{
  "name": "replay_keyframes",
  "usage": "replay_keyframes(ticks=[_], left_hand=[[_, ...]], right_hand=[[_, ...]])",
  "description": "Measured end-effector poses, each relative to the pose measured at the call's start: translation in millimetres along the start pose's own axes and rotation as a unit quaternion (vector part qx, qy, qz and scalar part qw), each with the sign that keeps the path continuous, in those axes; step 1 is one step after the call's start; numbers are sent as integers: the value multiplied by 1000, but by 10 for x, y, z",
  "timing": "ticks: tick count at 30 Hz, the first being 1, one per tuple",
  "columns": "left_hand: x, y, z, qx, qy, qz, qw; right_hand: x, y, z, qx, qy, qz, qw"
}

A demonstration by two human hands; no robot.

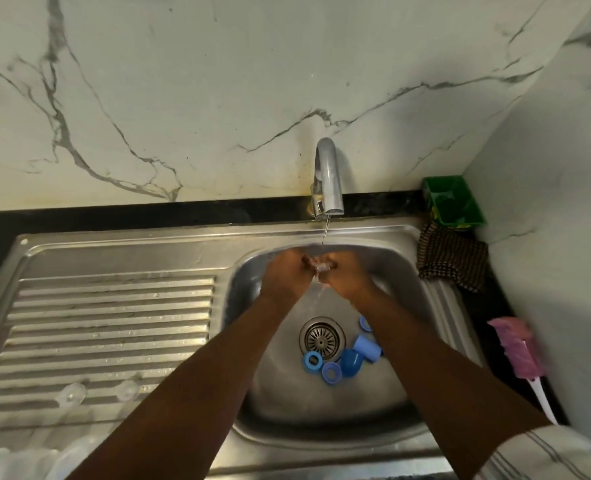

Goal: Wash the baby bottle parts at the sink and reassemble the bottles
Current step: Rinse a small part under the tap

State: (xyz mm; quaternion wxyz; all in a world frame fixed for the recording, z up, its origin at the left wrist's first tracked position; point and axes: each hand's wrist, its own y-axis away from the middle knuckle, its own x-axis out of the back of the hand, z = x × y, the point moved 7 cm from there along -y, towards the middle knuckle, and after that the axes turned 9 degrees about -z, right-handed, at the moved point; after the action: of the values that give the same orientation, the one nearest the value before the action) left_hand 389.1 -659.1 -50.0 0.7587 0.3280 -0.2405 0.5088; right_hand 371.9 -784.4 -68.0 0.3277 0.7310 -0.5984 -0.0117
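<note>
While the tap (328,181) is running, your left hand (283,275) and right hand (347,280) are curling round a clear part (321,267) at frame centre. Blue rings (313,361) are lying below, by the drain (321,338).

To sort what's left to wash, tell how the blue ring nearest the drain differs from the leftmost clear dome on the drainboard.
Colour: the blue ring is opaque, the clear dome see-through. Place: the ring lies in the basin, the dome on the drainboard. Shape: the ring is flat with an open hole, the dome rounded. Shared: neither is held; the left hand and right hand grip a clear part.
</note>
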Motion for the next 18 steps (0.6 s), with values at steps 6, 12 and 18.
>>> replay_keyframes(ticks=[6,12,18], left_hand=[[122,-3,15,-27,37,13,999],[118,10,-78,10,179,29,983],[-232,-46,-171,146,429,2,891]], right_hand=[[94,37,-208,79,152,29,985],[155,80,-231,73,154,54,984],[281,53,-221,71,91,74,991]])
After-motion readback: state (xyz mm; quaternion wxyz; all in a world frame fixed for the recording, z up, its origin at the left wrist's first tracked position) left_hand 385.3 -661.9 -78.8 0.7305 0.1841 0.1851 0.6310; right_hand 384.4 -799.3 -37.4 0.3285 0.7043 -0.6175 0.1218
